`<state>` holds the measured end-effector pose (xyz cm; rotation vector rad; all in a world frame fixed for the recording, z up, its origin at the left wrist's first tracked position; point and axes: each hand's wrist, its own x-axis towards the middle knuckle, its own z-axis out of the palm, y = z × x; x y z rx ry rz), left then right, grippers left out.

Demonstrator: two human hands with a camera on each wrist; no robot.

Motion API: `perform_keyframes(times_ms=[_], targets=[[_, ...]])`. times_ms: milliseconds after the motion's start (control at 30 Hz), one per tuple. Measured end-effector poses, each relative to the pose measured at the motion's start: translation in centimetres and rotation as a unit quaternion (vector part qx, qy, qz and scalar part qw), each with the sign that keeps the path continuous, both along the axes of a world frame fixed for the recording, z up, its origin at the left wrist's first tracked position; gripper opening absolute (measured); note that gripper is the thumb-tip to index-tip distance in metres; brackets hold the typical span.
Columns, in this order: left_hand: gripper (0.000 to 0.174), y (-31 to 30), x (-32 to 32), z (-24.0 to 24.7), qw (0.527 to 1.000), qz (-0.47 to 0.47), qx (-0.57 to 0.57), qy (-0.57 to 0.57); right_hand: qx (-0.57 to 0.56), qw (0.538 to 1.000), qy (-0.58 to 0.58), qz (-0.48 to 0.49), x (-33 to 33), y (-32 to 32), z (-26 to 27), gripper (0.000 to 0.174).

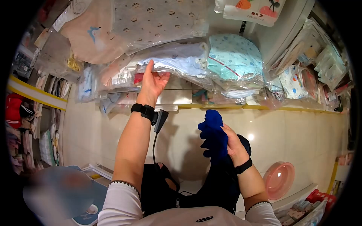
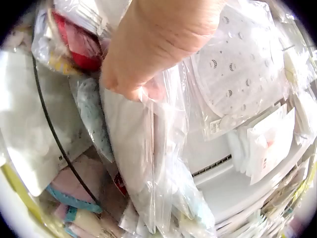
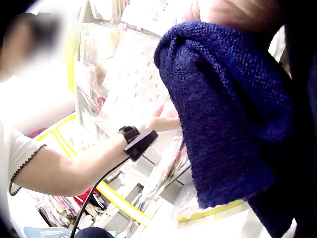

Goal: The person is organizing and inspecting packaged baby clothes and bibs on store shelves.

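Note:
My left hand (image 1: 152,84) is at the front edge of the shelf, by a bagged pale blue garment (image 1: 177,60). In the left wrist view, the fingers of this hand (image 2: 153,44) curl onto the edge of clear plastic packages with whitish contents (image 2: 131,129). Dark blue cloth (image 1: 214,135) hangs bunched from my right hand (image 1: 233,143), low over the floor. Close up in the right wrist view, the cloth (image 3: 228,114) looks like terry fabric and hides most of the fingers of the right hand (image 3: 237,12).
A bagged turquoise item (image 1: 235,58) lies on the shelf to the right. A pink basin (image 1: 279,180) stands on the floor at the right. Racks of packaged clothes line both sides, and a blurred person (image 1: 58,192) is at the lower left.

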<state>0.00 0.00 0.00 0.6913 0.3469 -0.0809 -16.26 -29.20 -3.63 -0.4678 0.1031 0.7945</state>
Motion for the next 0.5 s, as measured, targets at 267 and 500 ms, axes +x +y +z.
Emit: perform_keyframes(times_ms=[267,500], targets=[[0.063,-2.9,-1.3,0.7,0.987,-0.026,0.14,0.08,-0.04,0.999,-0.013,-0.019,0.9,0.5,0.5,0.034],[0.042,-0.9,-1.8,-5.1,0.991,0.005,0.042,0.129,-0.111,0.993,-0.025,0.001,0.9,0.8,-0.1,0.031]])
